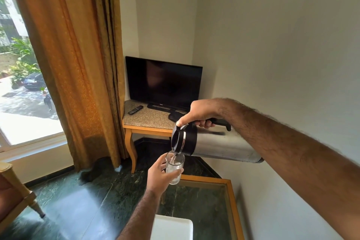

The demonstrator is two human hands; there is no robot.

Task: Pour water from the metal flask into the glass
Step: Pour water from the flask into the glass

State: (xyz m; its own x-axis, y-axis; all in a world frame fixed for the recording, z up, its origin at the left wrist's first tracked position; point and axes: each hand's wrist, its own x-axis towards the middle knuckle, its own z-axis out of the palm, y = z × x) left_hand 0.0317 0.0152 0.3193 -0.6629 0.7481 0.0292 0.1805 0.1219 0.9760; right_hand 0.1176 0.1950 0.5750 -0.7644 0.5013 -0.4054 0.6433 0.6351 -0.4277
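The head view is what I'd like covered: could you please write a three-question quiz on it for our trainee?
1. True or false: the metal flask stands upright on the glass-topped table.
2. Which hand holds the glass? A) left B) right
3. Fill in: the right hand grips the flask by its black ____.

Key
1. False: it is tipped nearly level, in the air, its spout over the glass.
2. A, the left hand.
3. handle

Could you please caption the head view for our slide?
Right hand tips the metal flask, pouring water into the glass held by the left hand.
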